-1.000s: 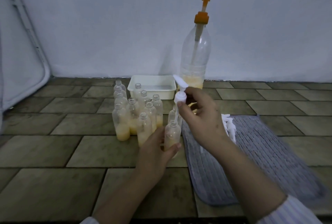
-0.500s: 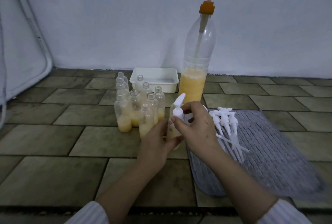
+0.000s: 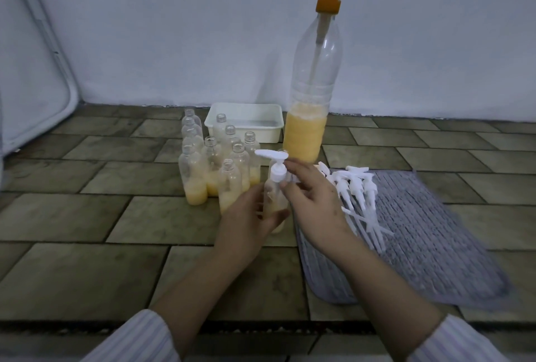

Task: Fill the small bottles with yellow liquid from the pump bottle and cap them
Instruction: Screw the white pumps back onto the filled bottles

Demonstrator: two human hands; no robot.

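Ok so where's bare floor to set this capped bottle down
Bare tiles left of the open bottles, and in front of the left hand toward the sleeves. Crowded: between bottles, tray and pump bottle; pump caps cover the mat's near-left part.

The small bottles (image 3: 229, 167) are showing clear, glossy plastic. The pump bottle (image 3: 314, 86) is clear, thin, ribbed plastic, with a matt orange plastic pump (image 3: 329, 3) on top. The pump caps (image 3: 356, 184) and the cap (image 3: 275, 165) on the held bottle (image 3: 274, 199) are looking like smooth white plastic. The tray (image 3: 246, 126) is smooth white plastic with a slight sheen. The mat (image 3: 420, 231) is showing grey ribbed cloth, soft and matt. The floor (image 3: 87, 271) is looking like dull, mottled stone tile. The sleeves (image 3: 139, 338) are showing striped woven cloth.
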